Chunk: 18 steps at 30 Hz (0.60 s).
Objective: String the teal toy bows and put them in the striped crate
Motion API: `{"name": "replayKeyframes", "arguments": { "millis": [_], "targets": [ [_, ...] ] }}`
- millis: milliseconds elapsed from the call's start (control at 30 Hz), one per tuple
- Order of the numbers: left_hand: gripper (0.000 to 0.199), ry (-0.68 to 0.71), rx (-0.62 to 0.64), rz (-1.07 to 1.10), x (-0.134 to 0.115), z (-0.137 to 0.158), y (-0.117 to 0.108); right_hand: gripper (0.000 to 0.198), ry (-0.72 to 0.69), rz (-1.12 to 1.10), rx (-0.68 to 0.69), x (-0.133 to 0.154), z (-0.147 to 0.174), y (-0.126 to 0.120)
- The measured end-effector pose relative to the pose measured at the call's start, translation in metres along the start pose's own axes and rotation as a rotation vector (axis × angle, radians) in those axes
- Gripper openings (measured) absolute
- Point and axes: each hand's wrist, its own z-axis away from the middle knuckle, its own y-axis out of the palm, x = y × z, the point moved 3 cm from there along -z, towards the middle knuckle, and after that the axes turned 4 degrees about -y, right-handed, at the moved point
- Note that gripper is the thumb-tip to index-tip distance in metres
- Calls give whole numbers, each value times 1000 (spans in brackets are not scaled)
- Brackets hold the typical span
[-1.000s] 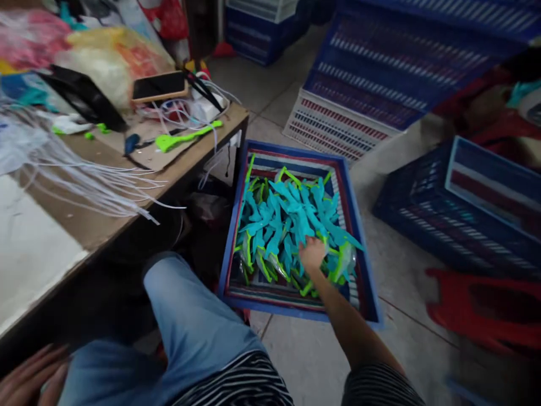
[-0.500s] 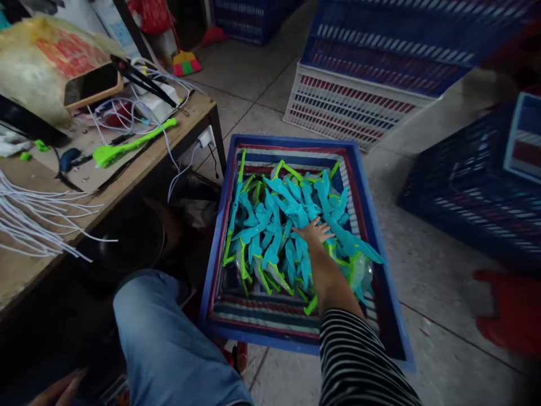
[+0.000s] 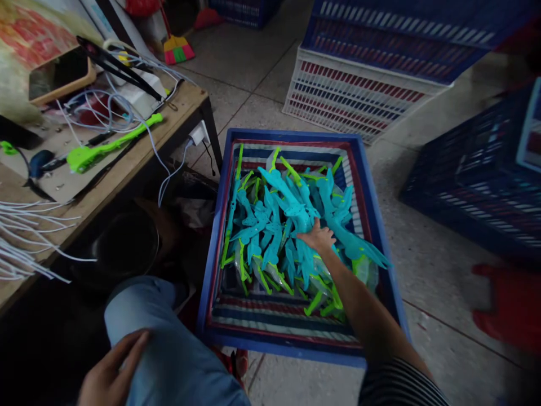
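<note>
My right hand (image 3: 318, 238) reaches into a blue crate (image 3: 361, 186) on the floor, fingers spread over a heap of turquoise plastic pieces (image 3: 270, 225). The hand seems to touch a large turquoise piece but is not closed around it. Lime-green parts (image 3: 315, 304) stick out among them, and some pieces at the lower side look wrapped in clear plastic. Striped fabric (image 3: 279, 321) lines the crate. Down at the lower left, my left hand (image 3: 114, 369) hovers by or rests on my jeans-clad knee, fingers stretched and slightly bent, with nothing visible in it.
A wooden table (image 3: 186, 104) on the left carries a phone (image 3: 63, 73), black tweezers (image 3: 122, 67), a lime-green part (image 3: 110, 144) and white cords (image 3: 38, 237). Beyond the crate stand a white crate (image 3: 338, 93) and blue crates (image 3: 477, 186). A red stool (image 3: 509, 310) is at right.
My left hand has come up into view over the knee. My right forearm has swung outward to the right, while the hand stays on the pile, moving slightly. The camera view has shifted.
</note>
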Motion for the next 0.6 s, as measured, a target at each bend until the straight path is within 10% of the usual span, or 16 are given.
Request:
{"name": "replayKeyframes", "arguments": {
  "millis": [133, 300, 500, 600],
  "targets": [
    [70, 51, 559, 426, -104, -24, 98, 101, -142, -265, -34, 12, 75, -9],
    [73, 180, 778, 698, -222, -27, 167, 106, -531, -577, -310, 45, 187, -17],
    [59, 167, 665, 738, -253, -44, 116, 93, -1060, -880, 56, 62, 186, -28],
    [52, 264, 597, 648, -250, -45, 75, 53, -715, -900, -19, 33, 116, -37]
  ]
}}
